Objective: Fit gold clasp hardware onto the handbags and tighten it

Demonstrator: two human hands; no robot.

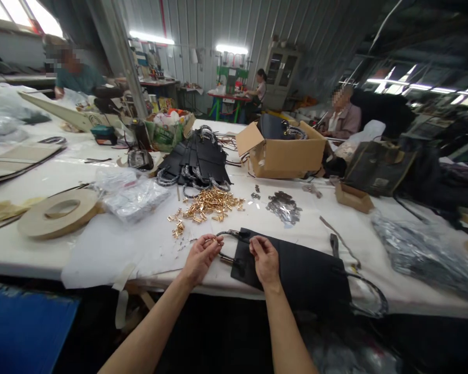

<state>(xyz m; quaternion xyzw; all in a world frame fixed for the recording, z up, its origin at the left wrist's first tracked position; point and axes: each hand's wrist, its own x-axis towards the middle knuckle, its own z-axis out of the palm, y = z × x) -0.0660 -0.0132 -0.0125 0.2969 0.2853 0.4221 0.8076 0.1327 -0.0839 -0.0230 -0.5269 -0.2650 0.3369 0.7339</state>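
Left hand [200,258] and right hand [265,259] have fingertips drawn together, whether gripping anything I can't tell; the left is by the handle loop [226,258], the right nearer the black panel [304,265]. On the counter [315,208], the panel's long axis runs rightward from the loop, slanting slightly nearer; gold fittings [210,203] lie beyond.

1 head-worn camera is aimed forward and down; the left hand [198,261] and right hand [265,261] are seen from close above, the corrugated wall [197,26] from afar.
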